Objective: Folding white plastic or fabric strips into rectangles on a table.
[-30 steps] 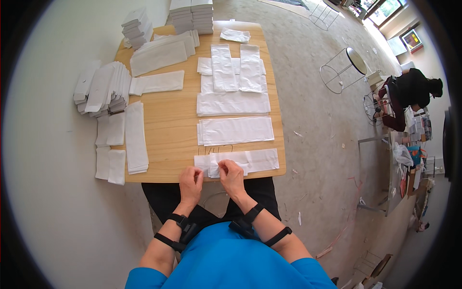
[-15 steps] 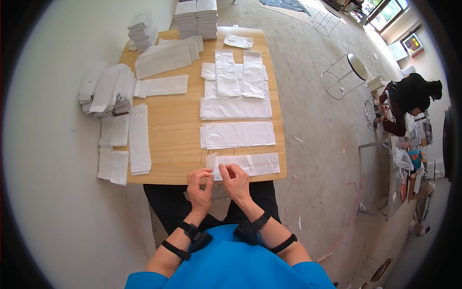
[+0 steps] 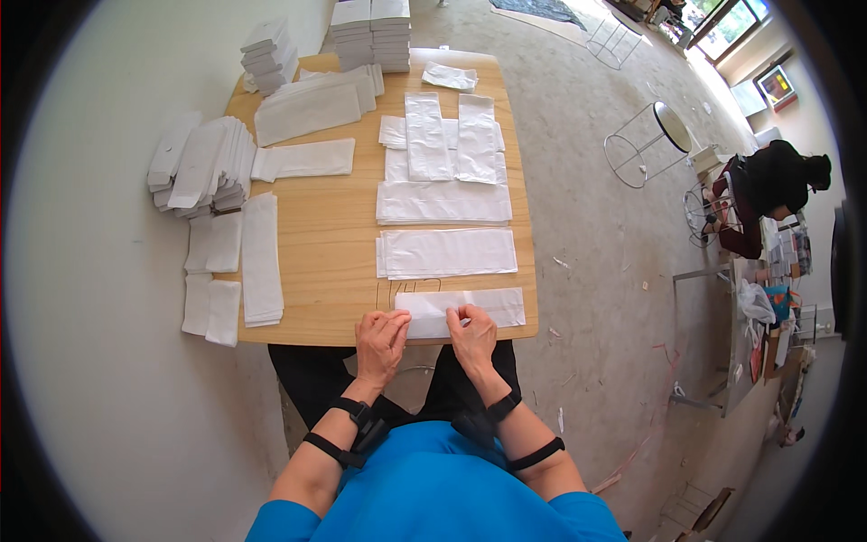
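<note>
A long white paper strip (image 3: 489,307) lies crosswise along the near edge of the wooden table (image 3: 321,239). At its left end my left hand (image 3: 381,341) is closed, with thumb and fingertips pinching the short edge. My right hand (image 3: 473,338) is closed too, thumb and index finger together on the strip's middle, by a crease. Just beyond lies a stack of similar white paper strips (image 3: 447,253), and farther off another white stack (image 3: 442,203). Two narrow folded white pieces (image 3: 427,135) rest lengthwise across the farther papers.
Stacked folded white papers (image 3: 212,163) line the table's left side, beside the wall. Taller white piles (image 3: 372,36) stand at the far end. Pen marks (image 3: 415,286) show on the wood. Right of the table are a round stool (image 3: 670,126) and a seated person (image 3: 768,185).
My right hand has slid right along the strip. The raised flap at the strip's left end is now down flat. My left hand has moved slightly right and stays at that end.
</note>
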The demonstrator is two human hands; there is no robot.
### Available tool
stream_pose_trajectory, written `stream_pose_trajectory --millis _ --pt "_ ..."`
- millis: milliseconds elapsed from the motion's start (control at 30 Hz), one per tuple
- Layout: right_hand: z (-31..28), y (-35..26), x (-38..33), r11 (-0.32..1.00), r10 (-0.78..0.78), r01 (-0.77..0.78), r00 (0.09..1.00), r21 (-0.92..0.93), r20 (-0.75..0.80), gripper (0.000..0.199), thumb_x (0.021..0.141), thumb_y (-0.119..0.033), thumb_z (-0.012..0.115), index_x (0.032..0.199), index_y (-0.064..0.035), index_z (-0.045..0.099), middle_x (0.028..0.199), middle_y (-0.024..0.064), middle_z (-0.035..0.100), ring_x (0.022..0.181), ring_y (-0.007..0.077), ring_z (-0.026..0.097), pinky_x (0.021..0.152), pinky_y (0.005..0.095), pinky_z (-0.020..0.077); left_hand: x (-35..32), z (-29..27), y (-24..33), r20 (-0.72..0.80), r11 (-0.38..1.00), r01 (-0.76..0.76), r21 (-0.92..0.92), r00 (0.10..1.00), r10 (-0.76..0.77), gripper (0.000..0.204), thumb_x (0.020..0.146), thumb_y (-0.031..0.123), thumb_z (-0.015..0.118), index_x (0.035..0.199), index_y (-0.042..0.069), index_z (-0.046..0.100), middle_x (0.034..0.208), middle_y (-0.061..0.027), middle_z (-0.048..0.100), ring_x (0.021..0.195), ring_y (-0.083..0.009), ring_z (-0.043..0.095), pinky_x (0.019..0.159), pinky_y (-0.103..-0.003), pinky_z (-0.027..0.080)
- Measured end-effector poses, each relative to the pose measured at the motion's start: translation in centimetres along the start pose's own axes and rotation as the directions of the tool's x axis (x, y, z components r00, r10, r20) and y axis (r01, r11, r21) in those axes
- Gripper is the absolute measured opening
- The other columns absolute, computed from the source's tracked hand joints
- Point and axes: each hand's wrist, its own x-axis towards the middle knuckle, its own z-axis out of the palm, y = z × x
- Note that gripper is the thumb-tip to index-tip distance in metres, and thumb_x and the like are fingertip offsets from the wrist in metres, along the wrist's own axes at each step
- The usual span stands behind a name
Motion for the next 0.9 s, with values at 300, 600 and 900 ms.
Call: stream_pose_trajectory --millis 300,600,900 --pt "0.3 0.3 0.4 0.999 0.012 -0.012 1.000 -0.044 -0.004 0.024 0.084 -0.023 0.063 0.079 0.0005 0.066 0.081 0.0221 0.067 0.078 0.0402 0.065 0.071 0.0452 0.0503 0.4 0.6 -1.4 0.031 0.999 -0.028 0.031 0.999 0.027 0.016 0.083 0.009 0.068 0.098 0.012 0.070 0.105 0.0026 0.069 0.093 -0.0215 0.056 0.082 -0.035 0.041" --pt "-0.6 1.9 0.7 0.979 -0.188 0.181 0.979 -0.096 -0.072 0.021 0.079 -0.008 0.069 0.097 -0.0010 0.061 0.094 0.0178 0.062 0.084 0.0378 0.062 0.072 0.0433 0.0495 0.7 1.0 -2.1 0.071 0.996 -0.064 0.057 0.996 0.060 0.019 0.079 0.011 0.070 0.098 0.014 0.070 0.104 0.0039 0.068 0.096 -0.0208 0.057 0.084 -0.036 0.040" --pt "-5.8 0.4 2.5 0.753 -0.597 0.633 0.772 -0.179 0.218 0.066 0.069 -0.017 0.080 0.128 -0.0081 0.052 0.127 0.0140 0.054 0.121 0.0337 0.049 0.102 0.0439 0.0393 3.8 -2.3 -0.9 0.373 0.976 -0.205 0.078 0.913 0.162 0.082 0.070 0.030 0.081 0.140 0.010 0.042 0.146 -0.0087 0.040 0.133 -0.0299 0.035 0.111 -0.045 0.026"
